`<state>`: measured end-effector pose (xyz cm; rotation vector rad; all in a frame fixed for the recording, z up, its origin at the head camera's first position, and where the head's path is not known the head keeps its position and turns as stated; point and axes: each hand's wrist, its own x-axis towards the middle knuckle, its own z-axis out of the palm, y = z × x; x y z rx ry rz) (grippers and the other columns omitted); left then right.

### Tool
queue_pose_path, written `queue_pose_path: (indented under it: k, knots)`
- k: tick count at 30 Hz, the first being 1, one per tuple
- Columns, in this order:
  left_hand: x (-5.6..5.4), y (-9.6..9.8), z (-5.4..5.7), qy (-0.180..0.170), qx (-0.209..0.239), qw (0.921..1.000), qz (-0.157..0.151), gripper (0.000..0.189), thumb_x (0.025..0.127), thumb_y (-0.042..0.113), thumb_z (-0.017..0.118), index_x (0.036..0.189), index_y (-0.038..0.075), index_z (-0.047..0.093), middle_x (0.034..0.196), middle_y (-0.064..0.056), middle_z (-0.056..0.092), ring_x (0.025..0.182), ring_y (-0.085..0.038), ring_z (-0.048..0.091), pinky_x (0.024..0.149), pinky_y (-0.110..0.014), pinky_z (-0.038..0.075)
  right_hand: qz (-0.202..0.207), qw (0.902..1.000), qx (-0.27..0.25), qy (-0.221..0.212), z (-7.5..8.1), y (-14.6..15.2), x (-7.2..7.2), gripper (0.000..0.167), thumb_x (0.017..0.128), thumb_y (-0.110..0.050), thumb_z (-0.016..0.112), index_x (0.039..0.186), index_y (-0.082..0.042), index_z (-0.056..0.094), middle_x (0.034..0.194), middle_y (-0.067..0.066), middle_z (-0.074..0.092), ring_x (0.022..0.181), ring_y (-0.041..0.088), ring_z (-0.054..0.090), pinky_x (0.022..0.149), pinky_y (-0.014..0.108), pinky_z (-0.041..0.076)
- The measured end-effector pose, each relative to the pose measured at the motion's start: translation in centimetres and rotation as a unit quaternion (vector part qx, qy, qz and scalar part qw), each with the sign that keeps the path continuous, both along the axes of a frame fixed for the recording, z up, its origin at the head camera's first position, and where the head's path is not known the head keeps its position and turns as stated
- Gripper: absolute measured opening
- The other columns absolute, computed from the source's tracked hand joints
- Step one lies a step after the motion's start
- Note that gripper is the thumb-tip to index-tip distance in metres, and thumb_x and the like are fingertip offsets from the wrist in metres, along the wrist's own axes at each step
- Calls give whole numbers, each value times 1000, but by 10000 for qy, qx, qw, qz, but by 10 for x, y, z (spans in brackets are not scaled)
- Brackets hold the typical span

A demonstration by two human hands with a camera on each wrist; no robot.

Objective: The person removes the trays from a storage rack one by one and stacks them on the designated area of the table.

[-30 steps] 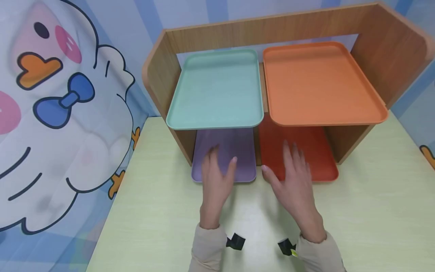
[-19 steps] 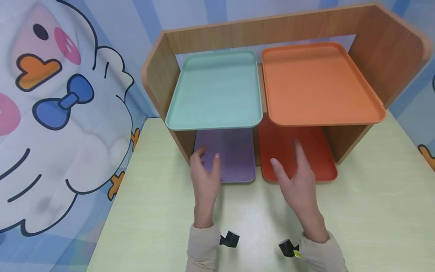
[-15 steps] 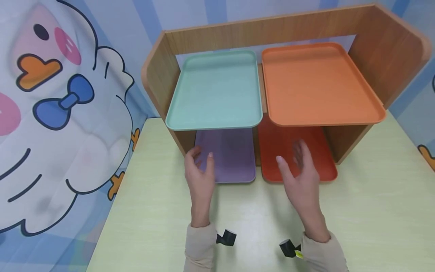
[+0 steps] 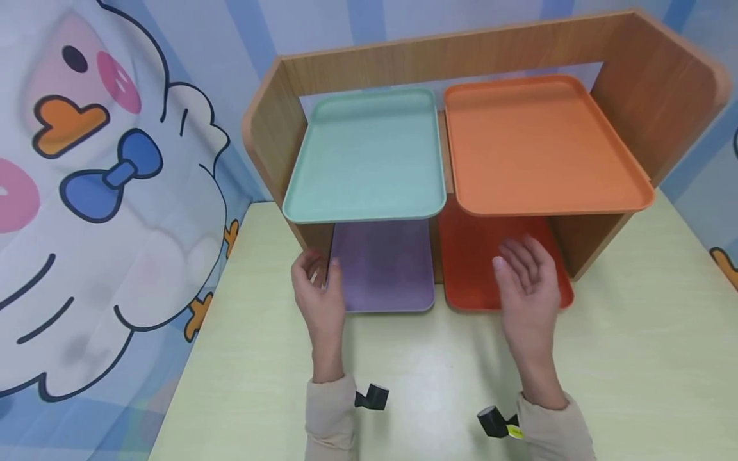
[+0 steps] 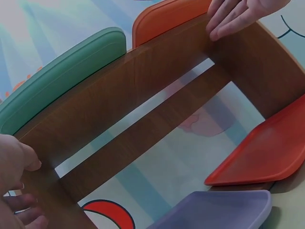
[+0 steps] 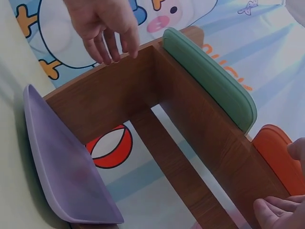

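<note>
A two-level wooden shelf (image 4: 461, 61) carries a mint green tray (image 4: 369, 153) and an orange tray (image 4: 544, 147) on top. Beneath them lie a purple tray (image 4: 387, 269) and a red tray (image 4: 469, 256). My left hand (image 4: 319, 298) is at the front of the shelf's left side panel, fingers loosely bent, with the thumb on the side toward the purple tray. In the head view my right hand (image 4: 529, 298) overlaps the red tray, its fingers relaxed and bent inward. Neither hand holds anything.
The shelf stands on a pale wood-grain table (image 4: 248, 358). Behind and left hangs a blue printed cloth (image 4: 173, 269) with a large cartoon duck. Small black cameras (image 4: 377, 397) stick out from both wrists.
Both hands have spread apart: the left moved left from the purple tray to the side panel, the right moved right over the red tray. Their fingers have bent more. The trays have stayed put.
</note>
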<state>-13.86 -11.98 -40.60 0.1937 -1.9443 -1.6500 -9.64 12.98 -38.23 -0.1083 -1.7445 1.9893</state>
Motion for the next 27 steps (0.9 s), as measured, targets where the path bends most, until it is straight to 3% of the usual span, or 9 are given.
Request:
queue_pose_path:
  k: [12,20,27]
  knots:
    - [-9,-14,1,-137,48,9991,394,45,91,12,60,132,4,44,131,-11,49,125,-23,48,106,-39,43,-125,9939,-1025,381,10,8,-2,46,92,-4,60,135,0,43,123,15,59,113,21,59,94,20,50]
    - [-5,-13,32,-141,110,9986,505,43,89,-5,51,131,-5,42,133,-22,45,127,-34,45,108,-40,40,-109,9876,-1439,611,20,12,-3,44,92,-4,60,133,-1,44,124,18,57,113,24,59,93,23,51]
    - [-14,-20,31,-53,121,9981,602,41,90,-8,47,130,-7,43,132,-22,45,127,-33,45,107,-41,40,64,9821,-1719,769,26,17,-4,46,92,-7,60,133,1,42,129,23,54,115,26,59,95,26,50]
